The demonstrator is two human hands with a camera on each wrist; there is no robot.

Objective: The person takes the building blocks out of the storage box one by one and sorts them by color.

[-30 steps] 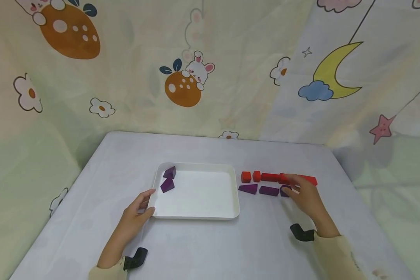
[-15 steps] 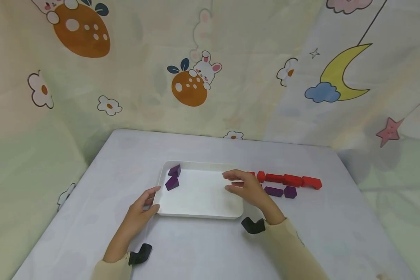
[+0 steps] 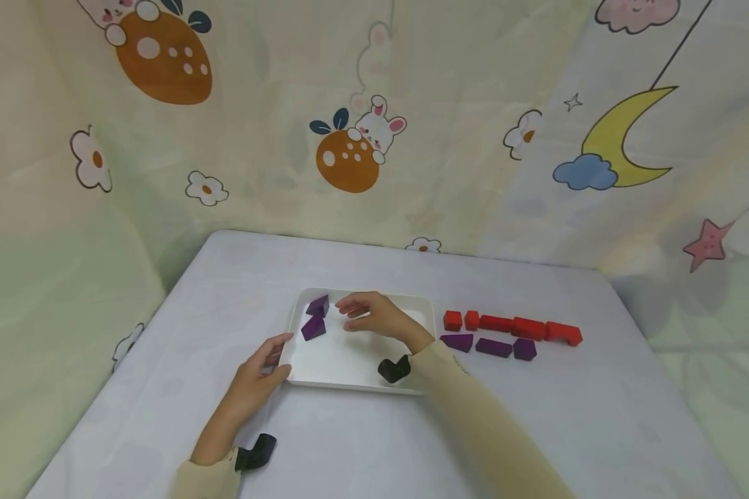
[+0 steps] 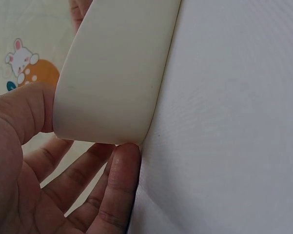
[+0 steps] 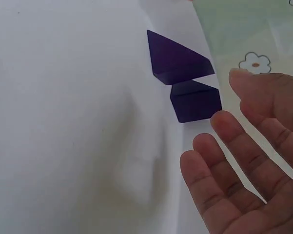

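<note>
My left hand [image 3: 256,378] holds the left end of a shallow white tray [image 3: 356,388]. In the left wrist view the thumb [image 4: 36,109] lies at the tray's rim and the fingers are against its outer end. Over the tray hovers my right hand [image 3: 377,315], fingers loosely spread with nothing between them. Just left of its fingertips, two purple blocks [image 3: 314,328] sit close together in the tray's far left corner. The right wrist view shows the same pair, one wedge-shaped block [image 5: 175,58] and one shorter block [image 5: 196,105], beside the fingers.
Right of the tray, several red blocks [image 3: 528,328] form a row on the white table [image 3: 599,416]. In front of them lie three purple blocks [image 3: 494,348] in a line. A patterned cloth [image 3: 449,104] hangs behind the table.
My right hand has swept left from the purple blocks in the row, across the tray, to beside the two purple blocks inside. The left hand stays at the tray; the head view has shifted slightly.
</note>
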